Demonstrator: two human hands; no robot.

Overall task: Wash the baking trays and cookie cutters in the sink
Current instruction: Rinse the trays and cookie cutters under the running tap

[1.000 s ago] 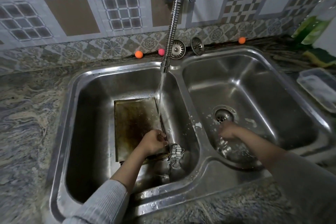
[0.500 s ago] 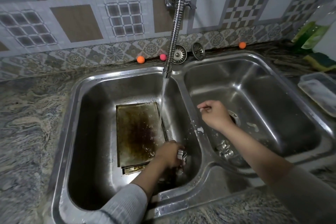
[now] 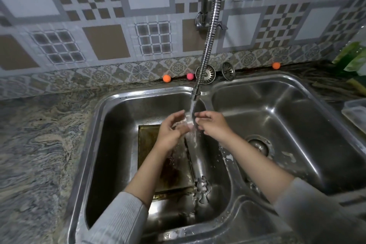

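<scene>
A stained baking tray [image 3: 148,144] lies flat on the bottom of the left basin [image 3: 111,144]. Just right of its near corner sits a metal cookie cutter [image 3: 202,184], with the water running down onto it. Both hands are raised into the stream just under the faucet nozzle [image 3: 195,93]. My right hand [image 3: 213,124] pinches a thin shiny cookie cutter [image 3: 190,120], blurred by the water. My left hand [image 3: 172,128] cups the stream from the left with relaxed, bent fingers, close to that piece.
The right basin [image 3: 297,117] has an open drain [image 3: 259,144] and soap flecks. Two strainer plugs [image 3: 206,74] and small coloured balls [image 3: 166,78] sit on the back ledge. At the right edge are a clear plastic container [image 3: 355,114] and a green bottle [image 3: 354,55].
My left hand left the tray and the cutter in the left basin and rose to the stream. My right hand came out of the right basin, pinching a thin piece, and moved under the water.
</scene>
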